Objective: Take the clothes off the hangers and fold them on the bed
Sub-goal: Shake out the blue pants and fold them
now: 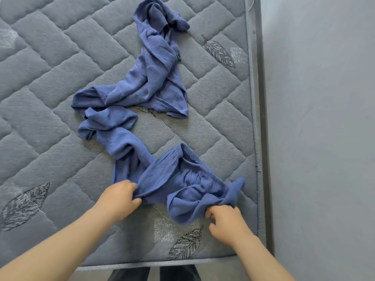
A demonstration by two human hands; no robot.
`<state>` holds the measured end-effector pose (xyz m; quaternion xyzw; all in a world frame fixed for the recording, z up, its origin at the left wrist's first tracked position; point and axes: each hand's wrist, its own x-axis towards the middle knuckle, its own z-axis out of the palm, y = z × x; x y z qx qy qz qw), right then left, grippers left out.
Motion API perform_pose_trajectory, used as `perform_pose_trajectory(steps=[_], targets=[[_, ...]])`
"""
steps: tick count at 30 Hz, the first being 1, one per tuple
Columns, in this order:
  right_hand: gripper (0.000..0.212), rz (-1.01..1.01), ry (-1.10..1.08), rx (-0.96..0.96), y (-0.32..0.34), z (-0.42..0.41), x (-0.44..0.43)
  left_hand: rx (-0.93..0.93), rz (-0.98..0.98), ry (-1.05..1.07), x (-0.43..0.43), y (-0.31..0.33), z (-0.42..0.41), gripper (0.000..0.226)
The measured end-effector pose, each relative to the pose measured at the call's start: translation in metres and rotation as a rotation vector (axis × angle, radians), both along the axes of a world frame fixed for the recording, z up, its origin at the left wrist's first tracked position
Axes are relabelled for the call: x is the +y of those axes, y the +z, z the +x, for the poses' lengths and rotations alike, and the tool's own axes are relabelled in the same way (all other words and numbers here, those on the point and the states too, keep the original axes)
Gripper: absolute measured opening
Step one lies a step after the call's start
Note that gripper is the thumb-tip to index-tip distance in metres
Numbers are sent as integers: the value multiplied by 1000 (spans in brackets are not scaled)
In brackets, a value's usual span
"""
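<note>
The blue trousers (174,175) run from near right to far left over the bed (223,126), with the left hand (121,196) and right hand (225,218) each clutching the near waist end.

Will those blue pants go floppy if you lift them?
Probably floppy: the blue pants lie twisted and bunched on the mattress. Likely light too: cloth crumples where the left hand and right hand grip it.

the trousers (174,175) were plain blue, the mattress (50,82) grey, quilted in zigzag blocks with dark and pale feather motifs, perhaps embroidered; the wall (324,98) pale grey.
</note>
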<state>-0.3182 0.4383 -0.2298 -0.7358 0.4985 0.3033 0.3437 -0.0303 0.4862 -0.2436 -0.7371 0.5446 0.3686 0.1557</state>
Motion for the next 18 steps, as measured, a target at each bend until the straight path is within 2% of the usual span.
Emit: perform_pose_trajectory(steps=[3,5,7,9,11,14,18], targets=[[22,-107,-140,63,7,8,-2,35,-13,57,6,3,1,28],[20,-337,-168,61,14,15,-7,86,-62,115,7,7,-3,24],[15,-540,-256,-42,17,22,-12,117,-140,155,5,10,-7,21],[6,-652,-357,-165,16,28,-19,112,-205,139,1,11,-12,46],[18,-547,-374,-188,11,32,-30,128,-286,129,-8,12,-16,64],[43,-313,-372,-156,-2,34,-44,163,-358,102,-30,15,-28,65],[37,-197,-412,-158,-10,35,-56,197,-408,-48,-67,13,-48,59]])
